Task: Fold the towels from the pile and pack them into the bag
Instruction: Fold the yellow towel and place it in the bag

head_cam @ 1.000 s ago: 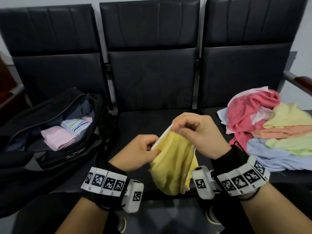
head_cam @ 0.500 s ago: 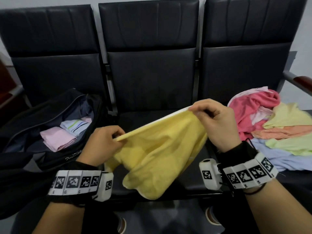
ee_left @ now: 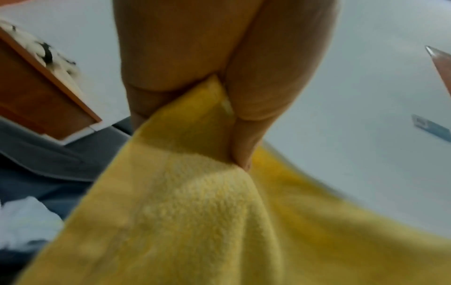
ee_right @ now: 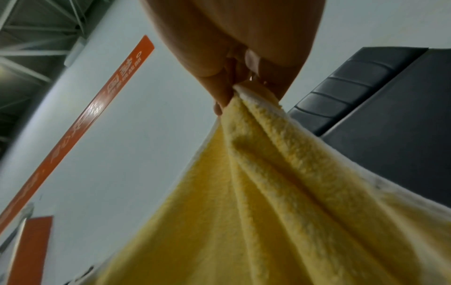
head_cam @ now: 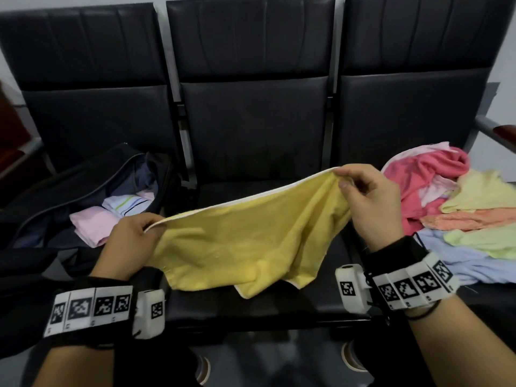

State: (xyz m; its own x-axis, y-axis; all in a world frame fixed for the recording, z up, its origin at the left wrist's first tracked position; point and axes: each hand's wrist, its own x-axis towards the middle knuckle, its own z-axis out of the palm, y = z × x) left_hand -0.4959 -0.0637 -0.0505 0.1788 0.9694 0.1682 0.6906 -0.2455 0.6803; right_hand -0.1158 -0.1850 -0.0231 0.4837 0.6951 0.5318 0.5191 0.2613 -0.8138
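Note:
A yellow towel (head_cam: 245,244) with a white edge hangs stretched between my two hands above the middle seat. My left hand (head_cam: 134,241) pinches its left corner, low and near the bag. My right hand (head_cam: 368,202) pinches the right corner, held higher. In the left wrist view the yellow towel (ee_left: 195,212) runs out from between the fingers of my left hand (ee_left: 219,92); in the right wrist view the yellow towel (ee_right: 268,192) hangs from the fingertips of my right hand (ee_right: 234,84). The towel's lower part sags in folds. An open black bag (head_cam: 55,196) on the left seat holds folded towels (head_cam: 95,224).
A pile of loose towels (head_cam: 458,213), pink, pale yellow, orange, green and blue, lies on the right seat. Three black chairs (head_cam: 251,107) stand in a row with an armrest (head_cam: 499,132) at the far right. My shoes show on the floor below.
My hands have moved apart, the left toward the bag and the right up toward the pile. The bunched yellow towel is now spread wide between them.

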